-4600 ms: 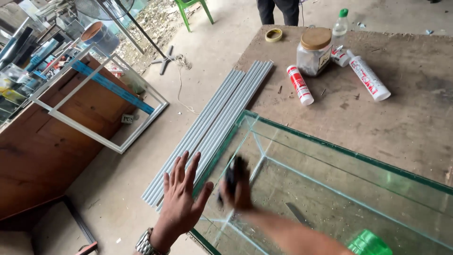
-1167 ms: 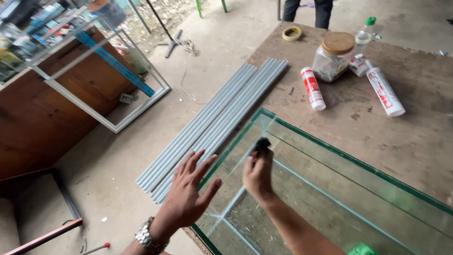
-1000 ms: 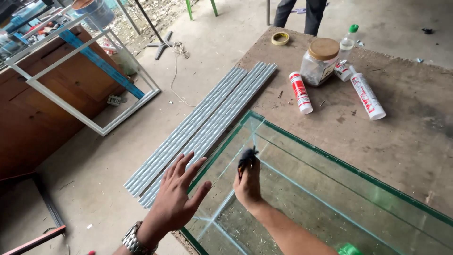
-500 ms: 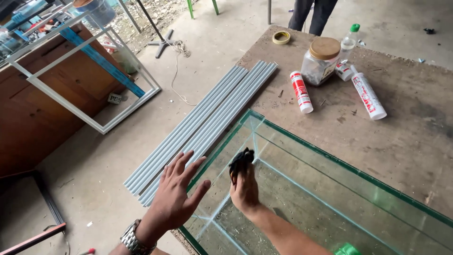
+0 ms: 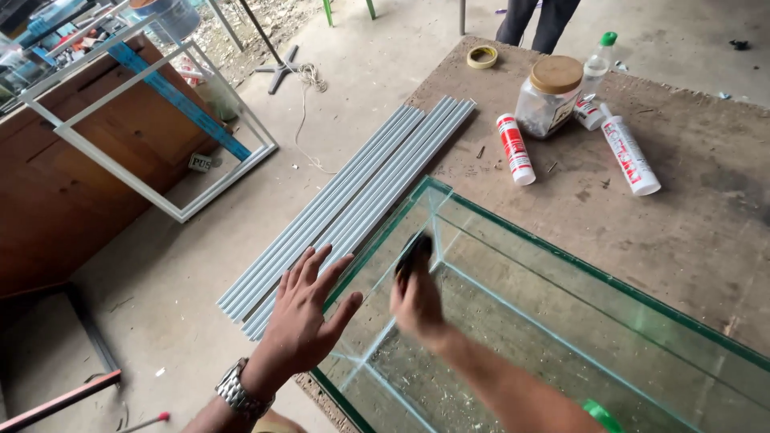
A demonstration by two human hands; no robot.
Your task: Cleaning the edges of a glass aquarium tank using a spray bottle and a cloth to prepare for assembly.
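Observation:
A glass tank (image 5: 561, 265) with green-tinted edges stands on a brown board table (image 5: 698, 208). My left hand (image 5: 309, 309) lies flat and spread against the outside of the tank's left pane. Inside the tank my right hand (image 5: 417, 301) grips a small dark tool (image 5: 413, 252), held against the inner face of the same pane near the top corner. The hand is blurred.
A bundle of grey strips (image 5: 353, 204) lies off the table's left edge. Two white and red sealant tubes (image 5: 515, 148) (image 5: 630, 152), a jar with a tan lid (image 5: 549, 96), a small bottle (image 5: 597, 60) and a tape roll (image 5: 482, 56) sit at the back. A person's legs (image 5: 533, 20) stand beyond. A white frame (image 5: 152, 128) leans at left.
My right hand with the dark tool has slid back and forth along the inside of the left pane, now slightly lower. My left hand stays pressed on the outside.

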